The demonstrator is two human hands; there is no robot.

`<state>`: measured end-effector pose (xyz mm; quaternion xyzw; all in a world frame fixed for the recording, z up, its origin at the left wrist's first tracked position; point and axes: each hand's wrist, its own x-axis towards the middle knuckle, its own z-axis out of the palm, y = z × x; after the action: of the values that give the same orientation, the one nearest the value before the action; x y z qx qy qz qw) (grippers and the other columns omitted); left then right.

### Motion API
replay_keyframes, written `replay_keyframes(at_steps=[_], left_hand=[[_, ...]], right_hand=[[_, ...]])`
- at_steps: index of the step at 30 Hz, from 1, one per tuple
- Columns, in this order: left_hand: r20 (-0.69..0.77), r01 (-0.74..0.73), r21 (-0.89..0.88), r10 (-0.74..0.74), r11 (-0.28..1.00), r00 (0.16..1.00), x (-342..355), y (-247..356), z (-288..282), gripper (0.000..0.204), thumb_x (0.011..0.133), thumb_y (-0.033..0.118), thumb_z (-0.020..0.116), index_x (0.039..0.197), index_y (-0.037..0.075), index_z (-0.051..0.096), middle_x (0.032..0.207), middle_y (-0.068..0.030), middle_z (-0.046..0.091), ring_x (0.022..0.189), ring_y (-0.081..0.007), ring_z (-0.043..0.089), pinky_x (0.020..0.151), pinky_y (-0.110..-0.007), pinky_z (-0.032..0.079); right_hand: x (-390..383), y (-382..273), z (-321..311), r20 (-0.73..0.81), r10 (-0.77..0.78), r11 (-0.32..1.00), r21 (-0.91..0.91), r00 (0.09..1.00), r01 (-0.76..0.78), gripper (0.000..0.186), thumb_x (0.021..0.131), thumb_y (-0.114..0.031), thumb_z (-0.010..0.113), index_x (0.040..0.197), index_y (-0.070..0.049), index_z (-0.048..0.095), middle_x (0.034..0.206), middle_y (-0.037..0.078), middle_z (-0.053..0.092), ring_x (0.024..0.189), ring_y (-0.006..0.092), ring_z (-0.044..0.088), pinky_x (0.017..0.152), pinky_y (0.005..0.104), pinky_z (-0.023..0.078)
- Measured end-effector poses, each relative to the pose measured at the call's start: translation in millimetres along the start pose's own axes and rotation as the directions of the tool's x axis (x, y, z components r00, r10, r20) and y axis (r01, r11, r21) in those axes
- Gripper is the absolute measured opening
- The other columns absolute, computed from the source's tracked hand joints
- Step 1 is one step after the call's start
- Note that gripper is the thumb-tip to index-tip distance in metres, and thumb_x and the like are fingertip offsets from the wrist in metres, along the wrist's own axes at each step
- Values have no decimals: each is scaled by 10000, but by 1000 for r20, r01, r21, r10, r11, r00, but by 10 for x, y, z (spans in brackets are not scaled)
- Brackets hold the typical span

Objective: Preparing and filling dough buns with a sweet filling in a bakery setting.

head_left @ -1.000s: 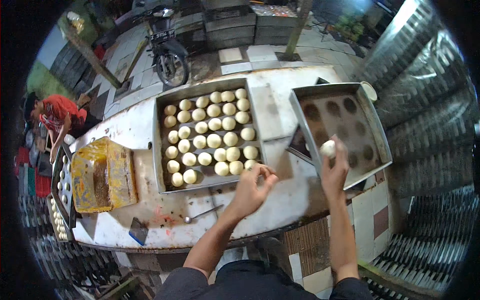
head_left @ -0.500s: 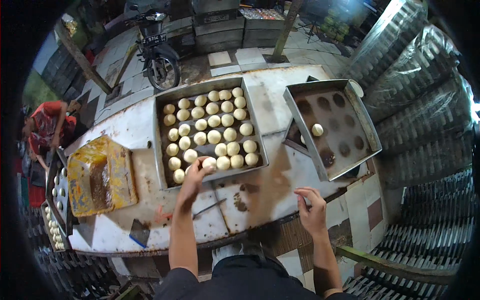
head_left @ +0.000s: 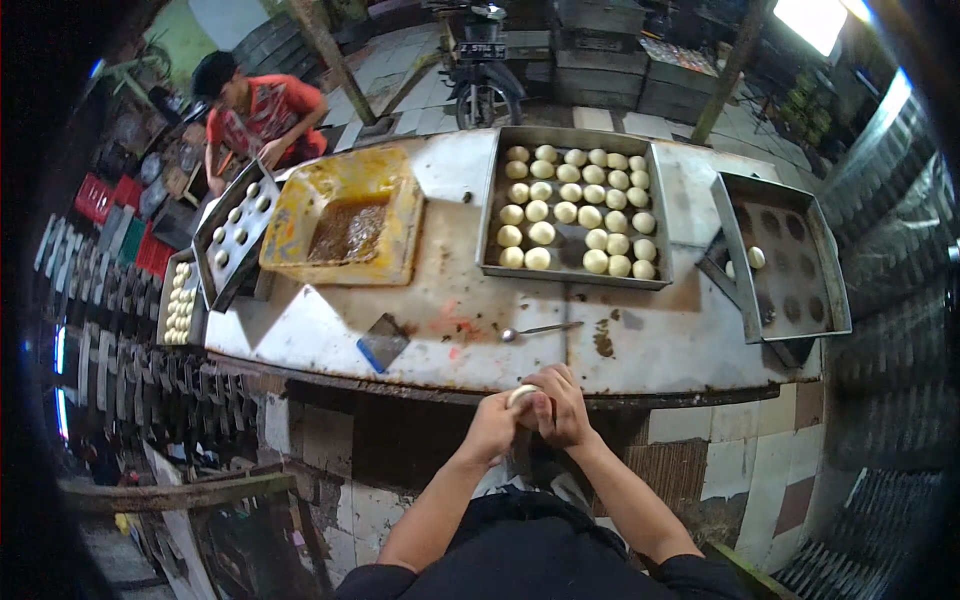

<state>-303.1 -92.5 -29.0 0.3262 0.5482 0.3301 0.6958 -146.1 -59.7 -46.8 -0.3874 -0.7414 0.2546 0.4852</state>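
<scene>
Your work surface is a worn white table, stained and chipped, spanning the middle of the frame. On it, left of centre: a yellow tub holding brown liquid. Centre right: a grey metal tray filled with pale dough balls in rows. Far right: a dark greased tray, tilted, with one dough ball in it. Lower centre, near the front edge: a flat scraper and a spoon. At the upper left end, another tray of dough pieces overhangs the table's edge.
</scene>
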Motion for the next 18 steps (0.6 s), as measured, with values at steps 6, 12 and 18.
replay_keyframes(at_steps=[6,12,18], left_hand=[[-277,-343,-564,219,751,936,-312,189,-953,330,1014,102,630,1309,-37,583,1228,-122,670,1134,-233,656,1029,-393,521],[-291,-353,-426,244,833,925,-692,432,-2201,415,1026,75,602,1428,-3,535,1221,-76,655,1123,-170,642,979,-315,531],[-371,-332,-428,172,841,912,-245,692,-3254,292,992,140,681,1220,-31,617,1143,-150,710,1039,-194,683,969,-345,518]], right_hand=[[462,895,352,202,299,611,-791,933,-24,253,888,-58,583,1120,25,640,1185,192,632,1107,315,573,963,445,483],[1214,617,730,160,250,877,-455,955,-153,106,953,-78,610,1014,5,631,968,227,615,890,456,616,787,515,507],[3282,-312,2049,340,50,891,-440,939,112,184,905,-60,587,1072,-49,663,1033,207,627,913,429,661,760,474,546]])
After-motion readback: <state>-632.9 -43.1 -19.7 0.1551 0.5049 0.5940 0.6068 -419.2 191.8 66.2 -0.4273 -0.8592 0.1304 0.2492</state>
